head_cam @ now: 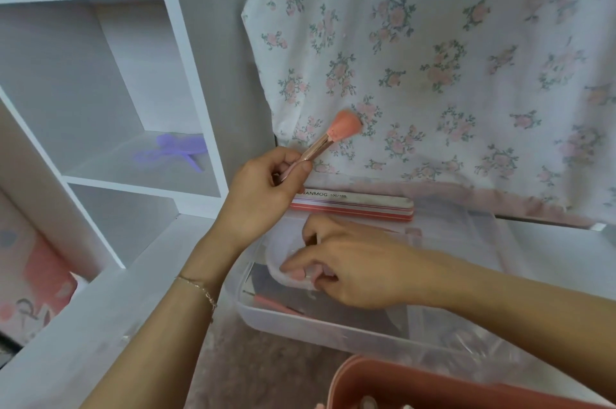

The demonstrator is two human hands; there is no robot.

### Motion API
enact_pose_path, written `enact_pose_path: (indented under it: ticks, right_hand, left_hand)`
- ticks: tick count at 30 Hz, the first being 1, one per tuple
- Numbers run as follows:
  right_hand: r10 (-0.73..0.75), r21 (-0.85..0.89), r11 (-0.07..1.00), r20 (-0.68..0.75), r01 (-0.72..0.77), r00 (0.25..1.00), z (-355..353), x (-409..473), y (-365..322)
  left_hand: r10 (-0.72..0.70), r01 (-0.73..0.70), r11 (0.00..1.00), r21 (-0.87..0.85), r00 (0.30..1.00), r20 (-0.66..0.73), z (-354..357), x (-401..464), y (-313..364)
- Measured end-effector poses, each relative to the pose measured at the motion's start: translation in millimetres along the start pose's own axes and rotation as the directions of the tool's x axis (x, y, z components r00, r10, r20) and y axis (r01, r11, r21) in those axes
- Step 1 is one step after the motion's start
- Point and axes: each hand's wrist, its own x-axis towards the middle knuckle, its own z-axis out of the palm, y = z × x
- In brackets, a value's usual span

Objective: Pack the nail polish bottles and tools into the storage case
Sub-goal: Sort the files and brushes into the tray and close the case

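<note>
My left hand [263,188] pinches the handle of a pink dust brush [333,137], held above the far left corner of the clear plastic storage case [320,328] with its bristles pointing up and right. Lower down, my right hand [346,265] reaches into the case, its fingers curled over the rim of a small translucent tray [283,252] inside. A nail file block [353,207] printed NANMOG lies along the case's far edge. Dark tools and a pink stick [273,303] lie on the case floor, partly hidden by my hand.
A pink container [433,385] sits at the bottom edge, in front of the case. White shelving [133,155] stands to the left, with a purple plastic item [176,148] on one shelf. A floral cloth [433,58] hangs behind the case.
</note>
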Motion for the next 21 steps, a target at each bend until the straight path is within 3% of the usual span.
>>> enact_pose_path:
  ticks: [3, 7, 14, 18, 21]
  right_hand:
    - [-0.089, -0.059, 0.994, 0.001, 0.089, 0.996, 1.5, 1.9, -7.7]
    - [-0.034, -0.016, 0.999, 0.086, 0.035, 0.996, 2.6, 9.4, -15.7]
    - [-0.007, 0.003, 1.0, 0.072, 0.007, 0.997, 8.1, 19.7, -23.1]
    - [0.043, 0.231, 0.971, 0.044, -0.052, 0.998, 3.1, 18.3, -13.2]
    - [0.11, 0.466, 0.877, 0.051, -0.121, 0.993, -5.1, 11.7, -8.4]
  left_hand:
    - [0.002, -0.002, 1.0, 0.01, 1.0, -0.029, 2.8, -1.8, -0.1]
    - [0.0, -0.001, 1.0, -0.024, 0.999, -0.04, 2.9, -2.4, 0.9]
    - [-0.028, 0.023, 0.996, -0.084, 0.998, -0.054, 1.6, -4.5, 3.1]
    - [-0.038, 0.034, 0.995, -0.098, 0.998, -0.046, -2.2, -6.3, 5.9]
    - [-0.064, 0.055, 0.981, -0.185, 0.997, -0.048, -6.3, -9.1, 9.0]
